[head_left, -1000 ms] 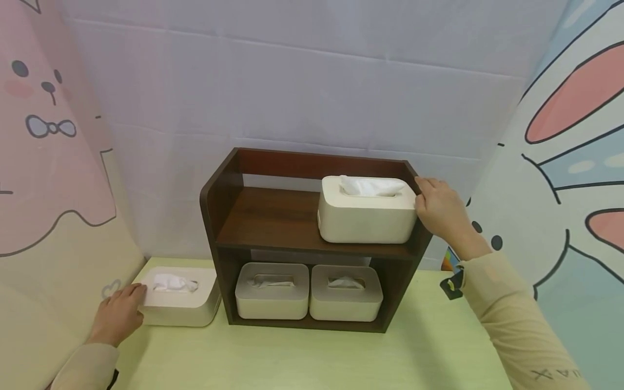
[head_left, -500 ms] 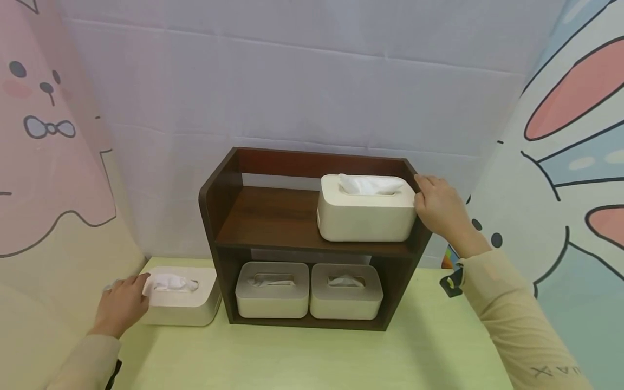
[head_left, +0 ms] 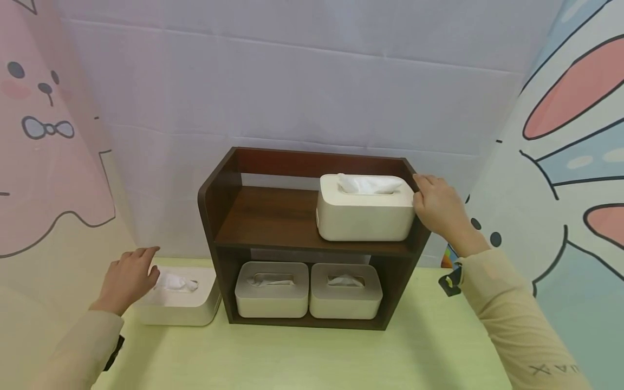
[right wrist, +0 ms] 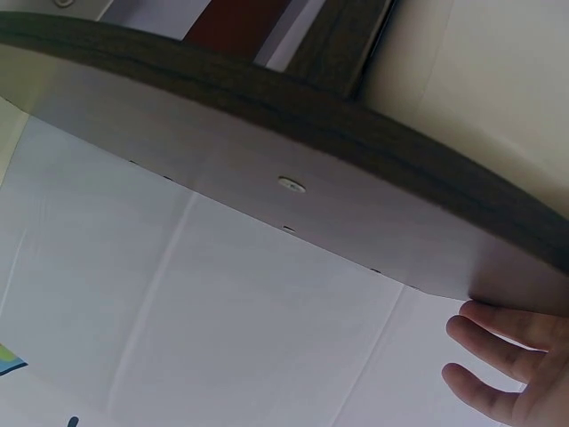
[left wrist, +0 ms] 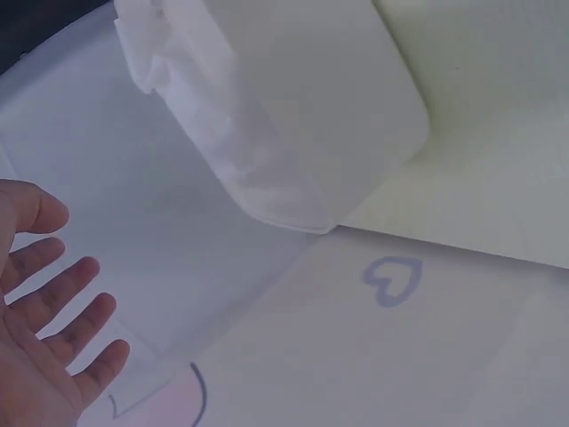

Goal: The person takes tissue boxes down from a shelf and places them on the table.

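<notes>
In the head view, a white tissue box (head_left: 180, 309) stands on the table left of a dark brown two-tier shelf (head_left: 273, 216). My left hand (head_left: 129, 279) is raised over that box's left end, fingers spread and relaxed, holding nothing; the left wrist view shows the hand (left wrist: 53, 320) apart from the box (left wrist: 320, 98). My right hand (head_left: 441, 208) holds the upper right side panel of the shelf, its thumb close to a tissue box (head_left: 365, 222) on the upper tier. In the right wrist view its fingers (right wrist: 498, 347) lie by the panel's outer face; the thumb is hidden.
Two more tissue boxes, a left one (head_left: 272, 300) and a right one (head_left: 346, 300), stand side by side on the lower tier. The pale green table (head_left: 292, 363) extends in front. A white cloth (head_left: 302, 81) hangs behind, with cartoon-printed panels at both sides.
My left hand has lifted off the left end of the tissue box, rising and shifting slightly right, with its fingers spreading. The right hand and the boxes have stayed in place.
</notes>
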### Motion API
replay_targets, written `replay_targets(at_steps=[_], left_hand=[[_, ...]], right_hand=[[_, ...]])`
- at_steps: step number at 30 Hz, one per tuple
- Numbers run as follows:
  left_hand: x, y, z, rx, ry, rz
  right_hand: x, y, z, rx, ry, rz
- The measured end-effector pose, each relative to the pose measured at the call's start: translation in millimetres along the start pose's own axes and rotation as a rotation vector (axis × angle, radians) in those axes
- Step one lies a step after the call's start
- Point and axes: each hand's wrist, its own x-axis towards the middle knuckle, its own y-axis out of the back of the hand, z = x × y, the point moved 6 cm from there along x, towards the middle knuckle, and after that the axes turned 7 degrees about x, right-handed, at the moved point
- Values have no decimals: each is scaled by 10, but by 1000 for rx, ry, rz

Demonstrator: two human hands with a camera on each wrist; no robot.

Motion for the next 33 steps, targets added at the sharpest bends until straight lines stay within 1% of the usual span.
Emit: replay_targets(at_steps=[5,8,11,17,21,27,33], left_hand=[[183,208,91,0,-17,59],[307,369,155,-4,-28,104],[439,535,217,-13,-25,129],[674,865,365,-30,-19,158],[796,1060,485,-35,-29,187],[968,1303,635,-37,-64,259],[1116,1517,767,-64,-76,278]], right_hand=[[3,3,-7,2,-2,-5],[4,4,-10,1,-5,-7],[6,5,-11,1,-7,-7],[9,-8,-13,4,-15,-25],[3,-13,-7,1,-22,-34],[7,-19,6,-4,-23,-35],[3,-16,2,3,-9,-22]])
